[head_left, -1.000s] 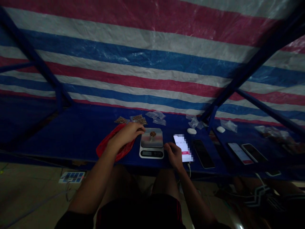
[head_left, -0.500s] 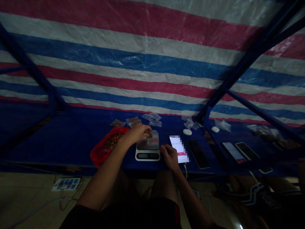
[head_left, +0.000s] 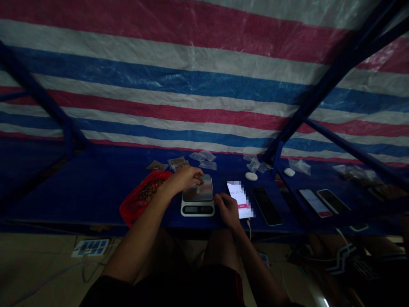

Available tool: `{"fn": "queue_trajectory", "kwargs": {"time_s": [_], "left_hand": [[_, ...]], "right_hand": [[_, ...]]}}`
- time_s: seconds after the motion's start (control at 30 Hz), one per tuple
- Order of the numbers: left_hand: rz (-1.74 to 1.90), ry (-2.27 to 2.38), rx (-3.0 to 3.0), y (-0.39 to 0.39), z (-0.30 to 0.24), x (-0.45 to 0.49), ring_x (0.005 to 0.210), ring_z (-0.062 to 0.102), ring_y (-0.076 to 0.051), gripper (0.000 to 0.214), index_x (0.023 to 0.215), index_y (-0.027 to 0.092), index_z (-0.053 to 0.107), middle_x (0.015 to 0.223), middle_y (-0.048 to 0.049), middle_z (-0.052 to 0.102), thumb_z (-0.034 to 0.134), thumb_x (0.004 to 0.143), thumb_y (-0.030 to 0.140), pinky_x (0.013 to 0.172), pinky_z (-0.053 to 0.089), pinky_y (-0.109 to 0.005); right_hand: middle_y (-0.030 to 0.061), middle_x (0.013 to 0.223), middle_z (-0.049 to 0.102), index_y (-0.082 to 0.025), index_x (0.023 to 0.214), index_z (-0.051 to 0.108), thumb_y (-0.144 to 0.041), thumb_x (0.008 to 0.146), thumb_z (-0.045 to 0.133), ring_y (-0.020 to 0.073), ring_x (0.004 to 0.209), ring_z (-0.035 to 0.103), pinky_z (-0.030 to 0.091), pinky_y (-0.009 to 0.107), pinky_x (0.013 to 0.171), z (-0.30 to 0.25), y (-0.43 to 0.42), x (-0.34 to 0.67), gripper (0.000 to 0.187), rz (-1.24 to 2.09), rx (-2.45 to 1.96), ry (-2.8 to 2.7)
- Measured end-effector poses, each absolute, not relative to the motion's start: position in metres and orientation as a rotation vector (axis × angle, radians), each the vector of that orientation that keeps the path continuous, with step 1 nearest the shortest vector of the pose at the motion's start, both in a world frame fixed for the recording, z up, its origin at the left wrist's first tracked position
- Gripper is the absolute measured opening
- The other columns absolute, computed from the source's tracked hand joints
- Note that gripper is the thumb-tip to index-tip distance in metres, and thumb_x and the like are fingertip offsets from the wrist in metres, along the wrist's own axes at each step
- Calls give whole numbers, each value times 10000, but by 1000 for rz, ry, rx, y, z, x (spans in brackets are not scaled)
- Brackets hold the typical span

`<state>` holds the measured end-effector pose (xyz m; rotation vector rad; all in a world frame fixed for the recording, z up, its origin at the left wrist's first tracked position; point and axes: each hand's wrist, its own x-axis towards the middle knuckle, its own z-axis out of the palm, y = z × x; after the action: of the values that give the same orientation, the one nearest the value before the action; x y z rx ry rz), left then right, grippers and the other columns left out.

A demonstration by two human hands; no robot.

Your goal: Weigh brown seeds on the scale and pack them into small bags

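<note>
Since a second earlier, the left hand had moved right, from the pan's left edge to the small heap of brown pieces on the scale. Its thumb and fingers were bent close together, fingertips at the heap; I could not tell whether they were pinching pieces or only touching them. The right hand was loosely curled beside the scale's right edge, with nothing visible in it, though the inside of its grip was hidden.

The left forearm slanted up from the lower left, palm down, wrist over the red bag, hiding part of its right side. More brown pieces, the loose stock, lay inside that bag. The right forearm rose from the lower right.

Behind the scale lay filled sachets and clear bags. A lit phone sat just beyond the right hand, then a dark phone, with a white case behind them on the blue table.
</note>
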<state>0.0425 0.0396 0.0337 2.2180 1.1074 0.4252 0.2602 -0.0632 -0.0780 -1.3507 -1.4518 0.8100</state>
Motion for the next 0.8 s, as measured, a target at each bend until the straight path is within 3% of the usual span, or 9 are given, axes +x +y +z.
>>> {"fn": "queue_trajectory", "kwargs": {"time_s": [0.6,0.8], "left_hand": [[456,1078,2230,36,28,39,1077,733,-238,347,1209,143,734,1149,-123,789,671,871,102,942,544,-339],[490,1094,2271,35,22,31,1075,714,-224,380,1220,188,730,1177,-94,774,639,866,85,959,522,-346]], "right_hand": [[13,682,671,-199,704,669,-520,975,575,177,681,600,427,285,650,-77,-63,259,430,810,-1332,-1445],[12,668,662,-201,698,666,-532,972,570,175,666,587,417,283,630,-75,-64,259,441,804,-1344,-1446]]}}
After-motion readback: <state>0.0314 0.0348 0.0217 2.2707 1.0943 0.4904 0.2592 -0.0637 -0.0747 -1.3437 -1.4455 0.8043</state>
